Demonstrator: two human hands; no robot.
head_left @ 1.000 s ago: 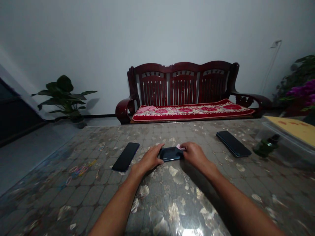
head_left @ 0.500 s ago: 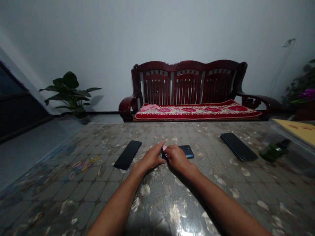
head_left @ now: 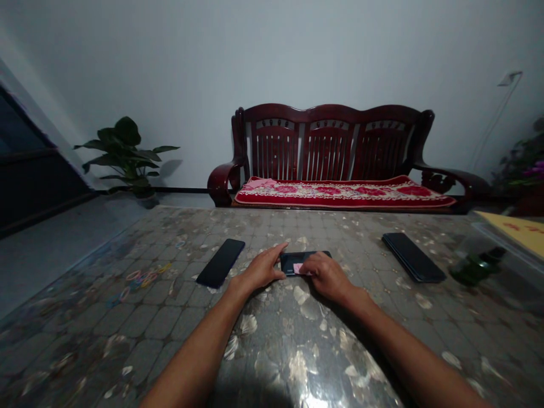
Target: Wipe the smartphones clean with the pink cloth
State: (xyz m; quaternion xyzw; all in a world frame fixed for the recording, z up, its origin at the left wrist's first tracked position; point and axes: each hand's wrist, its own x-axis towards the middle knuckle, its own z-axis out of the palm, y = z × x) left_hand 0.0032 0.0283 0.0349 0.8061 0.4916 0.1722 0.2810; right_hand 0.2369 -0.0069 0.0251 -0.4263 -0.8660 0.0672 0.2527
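A dark blue smartphone [head_left: 289, 259] lies crosswise on the table in front of me. My left hand [head_left: 264, 267] braces its left end, thumb at the near edge and fingers at the far edge. Bunched in my right hand [head_left: 326, 273] is a small pink cloth [head_left: 297, 268], pressed onto the phone's surface right of the middle. My right fingers hide part of the cloth and the phone's right end.
Another dark phone [head_left: 221, 263] lies to the left, near several coloured rubber bands [head_left: 144, 277]. Stacked phones [head_left: 412, 256] are at the right, beside a green bottle [head_left: 476, 266] and a clear box with a yellow paper [head_left: 516, 229]. Behind the table [head_left: 272, 345] stands a wooden bench [head_left: 325, 153].
My right hand has slid the pink cloth rightward along the phone, away from my left hand. More of the phone's left part now shows. My left hand stays at its end.
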